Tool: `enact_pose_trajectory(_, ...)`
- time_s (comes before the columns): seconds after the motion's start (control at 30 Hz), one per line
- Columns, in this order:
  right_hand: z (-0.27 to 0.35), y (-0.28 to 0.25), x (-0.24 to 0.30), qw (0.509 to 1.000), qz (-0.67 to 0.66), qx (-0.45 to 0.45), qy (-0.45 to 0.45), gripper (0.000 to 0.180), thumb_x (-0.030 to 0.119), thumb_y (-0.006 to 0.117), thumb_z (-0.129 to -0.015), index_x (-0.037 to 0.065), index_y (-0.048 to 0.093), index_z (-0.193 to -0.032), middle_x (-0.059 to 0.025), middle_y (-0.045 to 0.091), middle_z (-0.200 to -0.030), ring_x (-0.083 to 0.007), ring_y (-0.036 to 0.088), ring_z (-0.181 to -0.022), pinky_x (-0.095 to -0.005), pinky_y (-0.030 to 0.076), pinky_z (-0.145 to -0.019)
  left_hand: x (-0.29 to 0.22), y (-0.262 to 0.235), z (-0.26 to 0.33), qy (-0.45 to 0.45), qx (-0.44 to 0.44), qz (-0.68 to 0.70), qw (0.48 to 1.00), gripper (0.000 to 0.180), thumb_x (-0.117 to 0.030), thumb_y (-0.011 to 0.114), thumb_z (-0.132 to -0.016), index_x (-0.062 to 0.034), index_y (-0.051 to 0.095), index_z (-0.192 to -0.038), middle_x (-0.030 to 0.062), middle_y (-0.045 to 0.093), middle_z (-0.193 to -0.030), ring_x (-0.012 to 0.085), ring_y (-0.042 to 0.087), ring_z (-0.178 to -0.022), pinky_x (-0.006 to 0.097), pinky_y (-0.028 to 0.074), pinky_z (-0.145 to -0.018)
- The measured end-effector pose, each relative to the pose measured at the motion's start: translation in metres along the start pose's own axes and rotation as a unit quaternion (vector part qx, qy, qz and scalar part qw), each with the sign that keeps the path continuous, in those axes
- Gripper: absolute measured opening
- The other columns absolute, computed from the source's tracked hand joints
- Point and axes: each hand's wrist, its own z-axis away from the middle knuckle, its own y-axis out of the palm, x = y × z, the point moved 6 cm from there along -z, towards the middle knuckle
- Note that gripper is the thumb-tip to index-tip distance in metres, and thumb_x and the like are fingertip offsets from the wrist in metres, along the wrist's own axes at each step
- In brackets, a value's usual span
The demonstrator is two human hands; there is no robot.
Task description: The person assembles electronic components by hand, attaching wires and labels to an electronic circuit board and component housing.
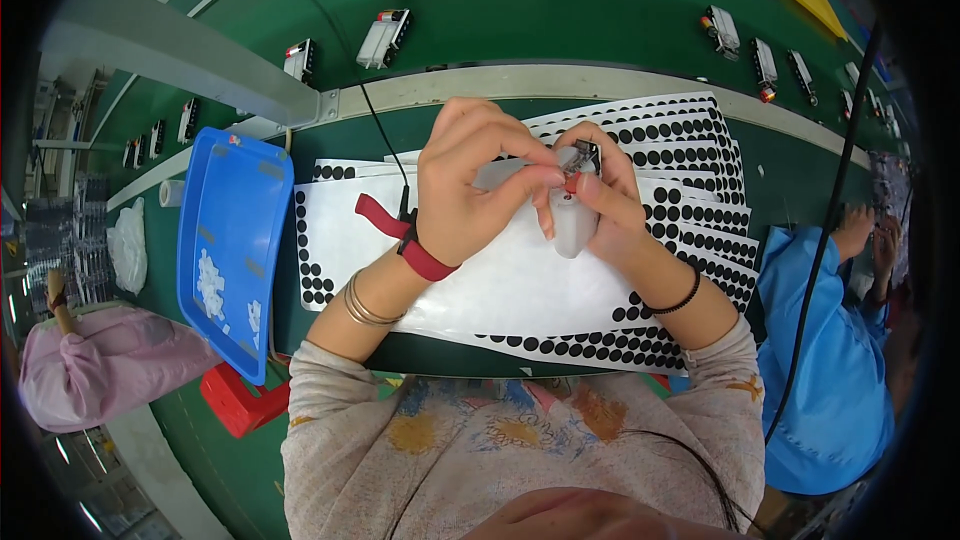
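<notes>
In my right hand [618,200] is a small white rounded device [574,230], gripped between thumb and fingers above the white sheets. Its upper end shows exposed dark and metallic parts and a red-orange piece [573,183]. My left hand [475,180] comes in from the left, its thumb and forefinger pinched together at that upper end. Whatever lies between those fingertips is too small or hidden to name. Under both hands spread white sheets [480,290] with rows of black round dots along their edges. A red wrist strap [430,260] with a black cord is on my left wrist.
A blue tray [188,240] with white scraps stands at the left, a red stool [235,402] below it. Beyond a pale rail [480,80], several similar white devices [385,38] lie on a green surface. Co-workers in pink [105,360] and blue [825,390] sit either side.
</notes>
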Motion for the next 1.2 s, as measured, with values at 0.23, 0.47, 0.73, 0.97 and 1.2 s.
enact_pose_trajectory(0.23, -0.004, 0.0, 0.002, 0.998, -0.048, 0.028, 0.015, 0.032, 0.024, 0.055, -0.085, 0.002, 0.041, -0.103, -0.0194, 0.058, -0.075, -0.0229, 0.057, -0.052, -0.0316, 0.047, -0.046, 0.001, 0.0, 0.0, -0.018, -0.009, 0.021, 1.0, 0.018, -0.006, 0.073, -0.058, -0.0099, 0.066, -0.074, 0.0028, 0.059, -0.076, 0.0219, 0.05, -0.079, 0.03, 0.04, -0.07)
enact_pose_trajectory(0.47, -0.003, 0.003, -0.001, 0.996, -0.075, 0.052, 0.022, 0.033, 0.027, 0.054, -0.085, 0.002, 0.041, -0.102, -0.0205, 0.057, -0.073, -0.0237, 0.056, -0.049, -0.0311, 0.044, -0.043, -0.005, -0.004, 0.0, 0.026, -0.008, -0.027, 0.999, 0.019, -0.006, 0.073, -0.057, -0.0105, 0.066, -0.074, 0.0024, 0.058, -0.079, 0.0224, 0.049, -0.081, 0.031, 0.04, -0.07)
enact_pose_trajectory(0.73, -0.003, 0.002, -0.007, 0.99, -0.099, 0.067, 0.074, 0.038, 0.032, 0.055, -0.083, 0.001, 0.04, -0.101, -0.0205, 0.056, -0.068, -0.0235, 0.055, -0.046, -0.0304, 0.043, -0.041, -0.005, 0.002, -0.001, 0.007, 0.03, 0.023, 0.999, 0.019, -0.006, 0.072, -0.061, -0.0091, 0.063, -0.078, 0.0021, 0.061, -0.08, 0.0239, 0.05, -0.086, 0.033, 0.041, -0.073)
enact_pose_trajectory(0.97, -0.002, 0.006, -0.008, 0.981, -0.143, 0.097, 0.091, 0.039, 0.032, 0.054, -0.082, 0.001, 0.039, -0.101, -0.0195, 0.055, -0.064, -0.0239, 0.053, -0.043, -0.0302, 0.041, -0.037, -0.012, 0.005, 0.002, 0.02, 0.041, 0.012, 0.999, 0.021, -0.006, 0.07, -0.063, -0.008, 0.061, -0.081, 0.0023, 0.062, -0.083, 0.0254, 0.052, -0.088, 0.034, 0.042, -0.076)
enact_pose_trajectory(1.2, 0.002, 0.006, -0.013, 0.977, -0.138, 0.09, 0.132, 0.039, 0.031, 0.056, -0.08, 0.001, 0.039, -0.1, -0.0183, 0.053, -0.062, -0.0244, 0.052, -0.041, -0.031, 0.04, -0.036, -0.009, 0.009, 0.007, 0.021, 0.058, 0.076, 0.995, 0.02, -0.006, 0.07, -0.064, -0.0083, 0.061, -0.082, 0.0028, 0.061, -0.082, 0.0266, 0.053, -0.085, 0.034, 0.042, -0.076)
